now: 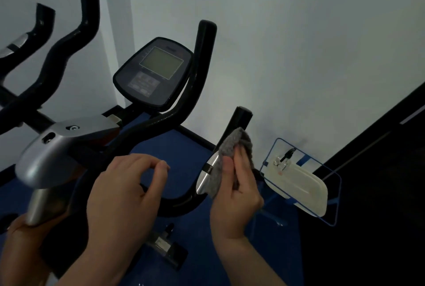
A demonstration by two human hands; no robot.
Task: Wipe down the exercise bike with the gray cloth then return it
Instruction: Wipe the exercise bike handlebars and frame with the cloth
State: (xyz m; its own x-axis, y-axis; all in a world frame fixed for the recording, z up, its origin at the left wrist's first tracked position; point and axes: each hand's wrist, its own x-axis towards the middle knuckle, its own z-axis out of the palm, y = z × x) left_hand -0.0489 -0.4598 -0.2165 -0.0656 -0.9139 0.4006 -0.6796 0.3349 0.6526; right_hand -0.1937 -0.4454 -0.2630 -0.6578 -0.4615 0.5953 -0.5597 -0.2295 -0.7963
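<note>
The exercise bike fills the left and centre: black curved handlebars (184, 111), a grey console (154, 71) with a blank screen, and a silver stem cover (57, 147). My right hand (236, 193) grips the gray cloth (230, 147) and wraps it round the right handlebar grip, over its silver sensor section (207, 175). The black tip of that grip (241, 117) sticks out above the cloth. My left hand (124, 193) hovers over the lower handlebar bend with loosely curled fingers, holding nothing.
A white wall stands behind the bike. A blue wire rack (322, 193) with a white object (299, 184) in it sits low at the right. The floor is blue (174, 147). A dark panel (379, 193) fills the right side. A pedal (165, 246) shows below.
</note>
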